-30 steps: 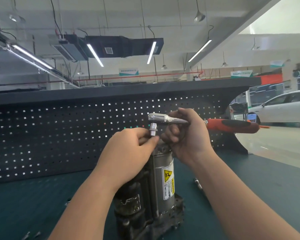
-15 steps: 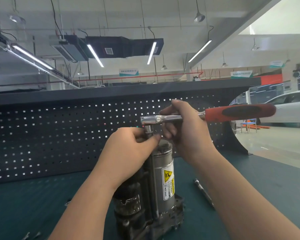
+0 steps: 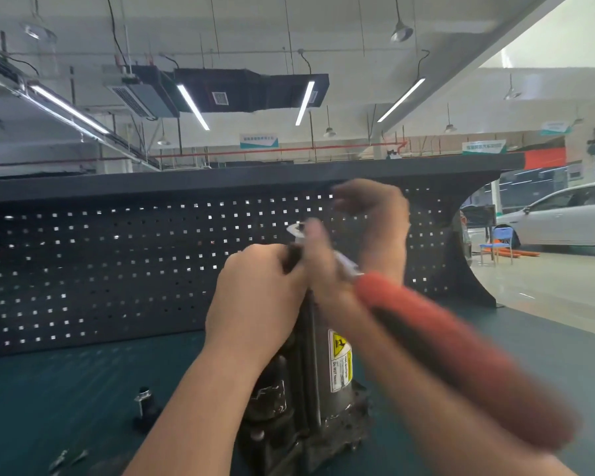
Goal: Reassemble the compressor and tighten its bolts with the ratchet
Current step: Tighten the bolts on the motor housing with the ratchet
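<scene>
Teal matting covers the counter (image 3: 66, 389), and a dark pegboard (image 3: 100, 269) stands along its far edge. On the counter, straight ahead of the person and close in, the compressor (image 3: 323, 389) stands on end on its rough cast base, so its long axis runs straight up. A yellow warning label (image 3: 340, 359) faces the camera on the grey cylinder.

Across its top lies the ratchet (image 3: 426, 324). Its long axis runs from the shiny head (image 3: 298, 231), above the top of the compressor, down and toward the person's right side, where the orange handle comes close to the camera. The handle is heavily blurred, which suggests a swing in progress.

The left hand (image 3: 258, 290) sits on the compressor's top, fingers curled around something dark just under the ratchet head, probably the socket or the bolt; what it pinches cannot be told. The right hand (image 3: 368, 231) is at the ratchet's neck, just behind the head, but it is smeared, and whether its fingers are wrapped around the shaft or lifted off it cannot be told.

Both hands are close together at the top, the left slightly nearer the bolt. Judging from this, tightening turns on keeping the head square over the upright axis while the handle sweeps level around it.

A small metal fitting (image 3: 144, 400) stands on the counter to the left, well apart, and two small loose bits (image 3: 67, 458) lie nearer the front edge.
</scene>
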A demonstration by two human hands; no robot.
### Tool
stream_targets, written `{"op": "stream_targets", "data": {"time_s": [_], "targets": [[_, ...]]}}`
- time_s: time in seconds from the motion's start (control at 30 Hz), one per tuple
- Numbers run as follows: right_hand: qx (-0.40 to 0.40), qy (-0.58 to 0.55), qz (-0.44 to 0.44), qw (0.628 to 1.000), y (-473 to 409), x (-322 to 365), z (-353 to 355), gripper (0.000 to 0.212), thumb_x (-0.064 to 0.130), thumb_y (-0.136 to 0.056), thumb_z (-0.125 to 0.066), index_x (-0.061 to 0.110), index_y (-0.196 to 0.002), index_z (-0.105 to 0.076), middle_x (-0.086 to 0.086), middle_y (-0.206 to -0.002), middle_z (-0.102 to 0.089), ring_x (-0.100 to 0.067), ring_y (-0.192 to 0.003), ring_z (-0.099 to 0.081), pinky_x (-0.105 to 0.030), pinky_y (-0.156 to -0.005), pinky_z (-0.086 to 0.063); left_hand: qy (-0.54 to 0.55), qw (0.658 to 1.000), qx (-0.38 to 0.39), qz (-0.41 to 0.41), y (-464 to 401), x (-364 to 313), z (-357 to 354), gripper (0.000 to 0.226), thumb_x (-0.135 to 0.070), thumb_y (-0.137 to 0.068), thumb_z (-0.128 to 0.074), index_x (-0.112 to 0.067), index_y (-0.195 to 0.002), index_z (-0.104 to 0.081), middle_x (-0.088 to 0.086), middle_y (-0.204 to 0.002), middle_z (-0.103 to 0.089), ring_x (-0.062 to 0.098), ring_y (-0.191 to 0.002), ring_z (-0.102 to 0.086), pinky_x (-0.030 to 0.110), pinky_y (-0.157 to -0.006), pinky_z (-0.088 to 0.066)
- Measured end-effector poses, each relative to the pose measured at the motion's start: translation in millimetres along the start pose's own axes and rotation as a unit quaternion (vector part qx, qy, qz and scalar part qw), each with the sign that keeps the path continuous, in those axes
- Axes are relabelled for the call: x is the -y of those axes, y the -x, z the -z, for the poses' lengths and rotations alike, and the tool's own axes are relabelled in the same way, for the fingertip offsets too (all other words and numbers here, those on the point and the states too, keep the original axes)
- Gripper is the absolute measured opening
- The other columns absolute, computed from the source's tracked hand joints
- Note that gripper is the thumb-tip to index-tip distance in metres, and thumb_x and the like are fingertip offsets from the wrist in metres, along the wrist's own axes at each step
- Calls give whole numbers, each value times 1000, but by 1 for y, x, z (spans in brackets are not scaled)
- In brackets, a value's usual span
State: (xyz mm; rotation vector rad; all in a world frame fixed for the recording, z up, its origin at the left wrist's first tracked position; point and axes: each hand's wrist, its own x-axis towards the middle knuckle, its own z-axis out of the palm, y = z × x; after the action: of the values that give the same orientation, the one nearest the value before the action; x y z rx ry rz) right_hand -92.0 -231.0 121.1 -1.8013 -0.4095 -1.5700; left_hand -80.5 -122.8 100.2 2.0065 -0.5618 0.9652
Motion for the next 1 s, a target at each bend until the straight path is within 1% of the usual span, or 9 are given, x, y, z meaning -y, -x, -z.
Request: {"op": "stream_targets", "data": {"time_s": [0.1,0.17,0.3,0.37,0.43,0.57,0.73,0.9,1.0], "targets": [[-205,-289,-106,929,10,-17,3,28,25,-77,-60,22,-102,-48,1,-91,-50,-7,-84,-52,-21,-81,-42,5,999,-4,-43,0,9,-3,46,-64,-83,-48,-28,-65,-69,-1,-48,-58,11,-41,-46,23,-42,-31],[-239,-415,-185,858,14,-15,1,23,22,-78,-55,18,-101,-51,5,-86,-50,0,-76,-52,-19,-79,-43,14,999,-15,-47,0,9,-5,47,-66,-83,-49,-29,-64,-70,-5,-50,-61,9,-46,-55,23,-44,-37],[-175,-174,76,966,18,6,-1,29,12,-83,-45,31,-101,-58,8,-97,-54,-9,-96,-50,-30,-88,-39,-77,996,10,-37,0,6,-4,43,-66,-77,-37,-34,-80,-66,-14,-66,-65,3,-53,-54,22,-46,-38],[-89,-2,222,971,25,19,-9,30,20,-76,-51,31,-101,-63,6,-103,-55,-18,-102,-43,-40,-88,-33,-131,989,-15,-64,-1,2,-3,26,-47,-79,-32,-33,-78,-53,-10,-72,-62,7,-53,-44,23,-51,-30],[-59,65,237,968,27,24,-17,26,25,-78,-54,26,-100,-67,4,-106,-57,-20,-104,-39,-41,-88,-28,-123,991,-30,-39,-4,-3,0,23,-38,-84,-32,-27,-70,-47,-9,-65,-59,9,-50,-39,27,-49,-28],[-180,-69,66,979,19,3,-6,18,29,-79,-48,35,-94,-57,17,-92,-50,-10,-97,-46,-34,-90,-33,-16,1000,3,-8,-3,2,-1,31,-41,-88,-56,-26,-65,-68,-7,-46,-57,9,-43,-46,24,-42,-36],[-200,-330,-274,881,7,-17,3,10,10,-89,-47,17,-96,-47,5,-80,-45,9,-53,-45,-4,-49,-35,29,999,-2,-38,1,8,-6,33,-60,-83,-55,-34,-85,-75,-18,-64,-69,-1,-64,-64,28,-58,-52],[-154,-59,77,983,15,14,-5,39,13,-68,-41,36,-96,-53,16,-87,-50,-12,-93,-44,-36,-83,-37,37,999,14,15,-2,10,-7,15,-52,-70,-61,-43,-57,-63,-16,-55,-63,8,-55,-58,37,-49,-54],[-74,70,216,971,21,25,-10,34,20,-67,-51,22,-97,-66,3,-97,-56,-20,-99,-38,-45,-83,-33,20,998,10,56,-8,14,-11,28,-22,-79,-67,-19,-52,-57,1,-50,-61,14,-46,-45,44,-45,-49]]}}
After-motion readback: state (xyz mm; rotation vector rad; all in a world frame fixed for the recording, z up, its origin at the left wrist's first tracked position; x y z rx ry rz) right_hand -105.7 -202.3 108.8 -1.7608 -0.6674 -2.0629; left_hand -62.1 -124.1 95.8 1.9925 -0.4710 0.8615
